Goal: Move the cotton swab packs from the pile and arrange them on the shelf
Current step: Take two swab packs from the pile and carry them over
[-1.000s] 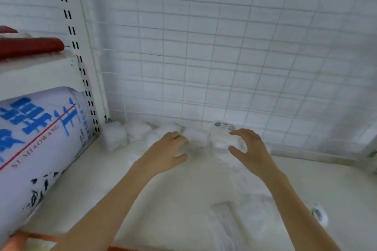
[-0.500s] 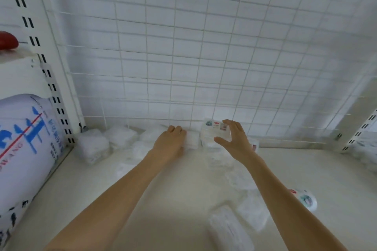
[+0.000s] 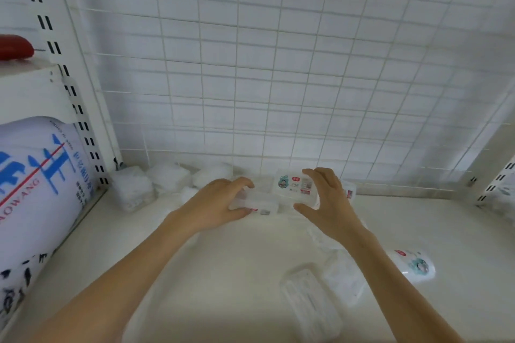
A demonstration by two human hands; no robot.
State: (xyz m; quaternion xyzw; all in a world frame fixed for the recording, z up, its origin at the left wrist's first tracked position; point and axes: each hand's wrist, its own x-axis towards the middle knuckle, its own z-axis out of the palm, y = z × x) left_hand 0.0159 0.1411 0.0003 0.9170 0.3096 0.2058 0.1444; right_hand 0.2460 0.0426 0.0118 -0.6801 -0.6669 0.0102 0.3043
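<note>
My left hand [image 3: 220, 205] grips a clear flat cotton swab pack [image 3: 257, 203] lying on the white shelf [image 3: 223, 273], fingers curled over its far edge and thumb at its near edge. My right hand [image 3: 327, 200] is spread with relaxed fingers around a labelled swab pack [image 3: 295, 185] that stands against the wire back grid; contact is unclear. Several white packs [image 3: 133, 186] line the back left. More loose packs [image 3: 310, 301] lie at the near right, one round labelled pack [image 3: 415, 266] beside my right forearm.
A wire mesh panel [image 3: 278, 64] closes the shelf's back. A slotted white upright [image 3: 69, 92] stands at the left, with a large white-and-blue printed bag [image 3: 36, 181] beyond it. A red object [image 3: 14, 46] sits on the upper left shelf. Another bay's upright [image 3: 498, 181] is at the right.
My left hand has pulled back from the rear row and now holds a flat clear pack. My right hand has stayed by the standing labelled pack. The camera has moved closer.
</note>
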